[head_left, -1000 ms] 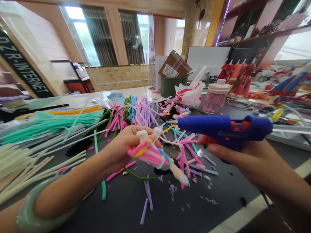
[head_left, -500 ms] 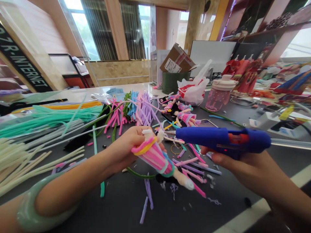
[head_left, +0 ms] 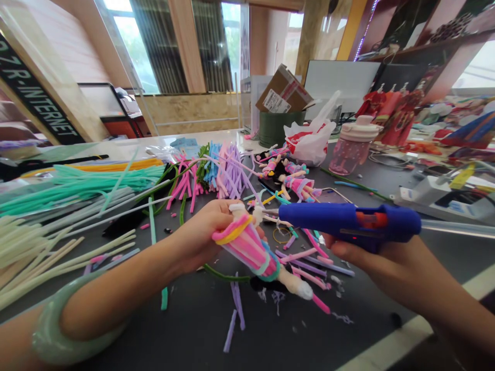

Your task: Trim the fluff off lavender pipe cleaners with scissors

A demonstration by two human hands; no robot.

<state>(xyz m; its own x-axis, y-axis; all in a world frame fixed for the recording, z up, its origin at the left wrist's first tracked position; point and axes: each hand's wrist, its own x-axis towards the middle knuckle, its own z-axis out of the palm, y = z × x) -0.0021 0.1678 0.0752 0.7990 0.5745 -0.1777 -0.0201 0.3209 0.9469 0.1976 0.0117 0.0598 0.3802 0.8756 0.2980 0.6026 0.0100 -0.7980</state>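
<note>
A pipe-cleaner doll (head_left: 253, 250) in a pink skirt with a yellow band and teal hem is gripped by my left hand (head_left: 211, 229), its legs pointing down to the right. My right hand (head_left: 394, 263) is closed round a blue hot glue gun (head_left: 344, 219), with a small red light showing on its side. The metal nozzle is at the white fuzzy upper end of the doll; whether it touches I cannot tell. A clear glue stick (head_left: 456, 228) juts from the gun's back end.
Bundles of pipe cleaners, teal (head_left: 104, 180) and cream (head_left: 23, 242), lie at the left. Finished-looking dolls (head_left: 297, 185) rest behind the glue gun, near a plastic bag (head_left: 309, 136) and a pink bottle (head_left: 350, 147). Cut pieces (head_left: 237, 304) litter the dark tabletop (head_left: 185, 335).
The glue gun has moved slightly left, its nozzle nearer the doll's white end. My left hand and the doll have shifted a little to the right in view.
</note>
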